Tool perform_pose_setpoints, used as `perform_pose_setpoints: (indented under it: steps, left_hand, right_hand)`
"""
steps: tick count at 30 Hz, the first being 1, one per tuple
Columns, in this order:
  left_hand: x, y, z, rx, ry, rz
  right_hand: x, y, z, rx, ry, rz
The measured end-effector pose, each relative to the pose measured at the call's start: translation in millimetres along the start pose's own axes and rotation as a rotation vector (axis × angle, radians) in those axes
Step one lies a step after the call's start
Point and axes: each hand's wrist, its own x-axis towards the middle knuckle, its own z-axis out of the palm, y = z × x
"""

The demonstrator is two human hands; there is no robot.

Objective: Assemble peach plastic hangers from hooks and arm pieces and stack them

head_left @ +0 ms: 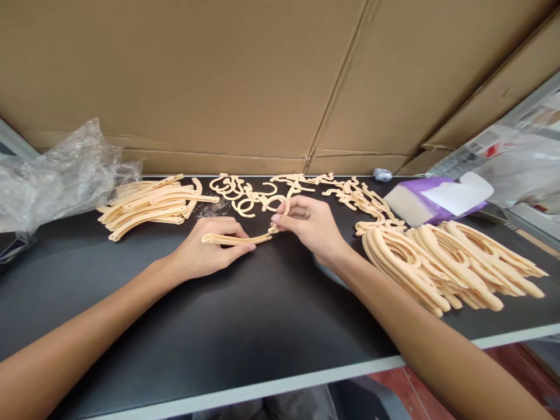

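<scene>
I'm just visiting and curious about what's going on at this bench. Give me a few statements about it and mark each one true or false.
1. The left hand holds a slim curved strip. True.
2. The right hand lies flat on the tabletop. False: it pinches a hook-like piece.
3. Stacked pieces with oval openings lie on the right side. True.
4. The clear plastic wrap is next to the purple package. False: the wrap is at the far left, the package on the right.
5. Brown cardboard stands behind the work. True.
6. The tabletop is white. False: it is black.
</scene>
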Motion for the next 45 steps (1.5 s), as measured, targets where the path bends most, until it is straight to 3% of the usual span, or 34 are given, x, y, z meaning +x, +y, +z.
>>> perform_pose_setpoints:
  steps: [13,21,30,36,45]
  left_hand:
    - [1.0,-0.4,-0.6,-0.002,0.017,0.026]
    - [1.3,0.9,-1.2,-0.018,0.001,0.006]
    - [1.9,2.4,-2.9,-0.066,0.000,-0.024]
    - [1.1,-0.5,-1.8,-0.080,-0.003,-0.035]
    - [0.9,-3.6,-3.5,-0.178,-0.011,-0.122]
  right_hand:
    - [1.9,6.7,-1.2,-0.126,-0.047,0.038]
    - [3.6,0.1,-1.3,-0.051,-0.010,0.133]
    - [5.3,-3.0,-4.7,-0.023,-0.060,0.194]
    - [8.1,1.0,-7.1,-0.083,-0.089,0.152]
    - [4.1,6.0,-4.9,-0.350,-0.101,-0.044]
